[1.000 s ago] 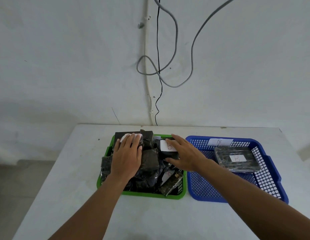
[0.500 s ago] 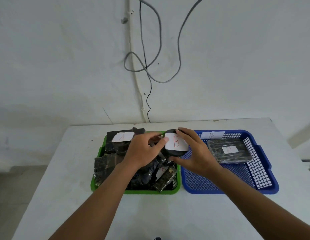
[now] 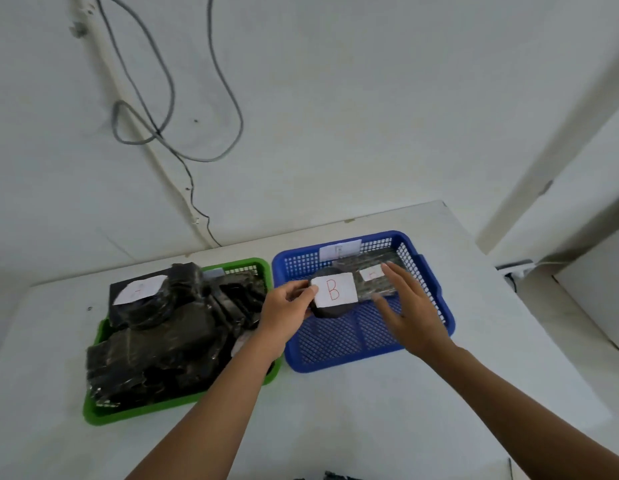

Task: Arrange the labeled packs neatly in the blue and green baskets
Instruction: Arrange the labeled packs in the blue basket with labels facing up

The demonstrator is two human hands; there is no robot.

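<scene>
A round black pack with a white label marked B (image 3: 332, 294) hangs over the left part of the blue basket (image 3: 339, 356). My left hand (image 3: 286, 311) grips it by its left edge. My right hand (image 3: 410, 308) is spread open just right of it, over the basket, fingers apart and off the pack. A flat dark pack with a white label (image 3: 372, 275) lies at the back of the blue basket. The green basket (image 3: 103, 412) on the left is heaped with several black packs; one at the back carries a white label (image 3: 140, 291).
Both baskets stand side by side on a white table (image 3: 335, 427) against a white wall. Grey cables (image 3: 169, 109) hang on the wall behind. The table's right edge lies past the blue basket, with a white ledge (image 3: 592, 289) beyond it.
The pack marked B has gone from above the green basket to over the blue one, held by my left hand. My right hand let go and opened. The view swung right.
</scene>
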